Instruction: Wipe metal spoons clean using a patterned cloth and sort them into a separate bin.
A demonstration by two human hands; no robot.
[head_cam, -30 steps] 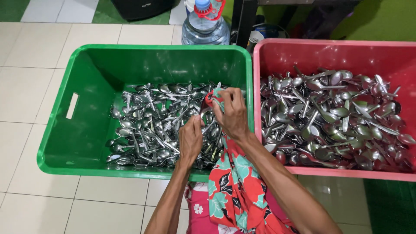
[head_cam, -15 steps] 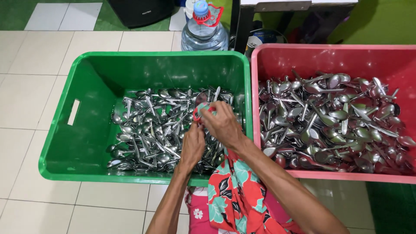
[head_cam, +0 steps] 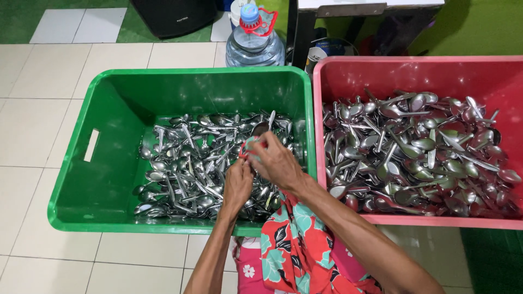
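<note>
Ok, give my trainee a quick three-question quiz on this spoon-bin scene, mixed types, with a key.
1. True or false: both hands are over the pink bin.
2. What does the right hand hold against the spoon? A) a patterned cloth B) a sponge C) a brush
3. What stands on the floor behind the green bin?

Key
1. False: the left hand and the right hand meet over the green bin, above its spoons; the pink bin lies to the right.
2. A: a red and teal patterned cloth is bunched round a spoon.
3. A clear water bottle with a blue cap.
</note>
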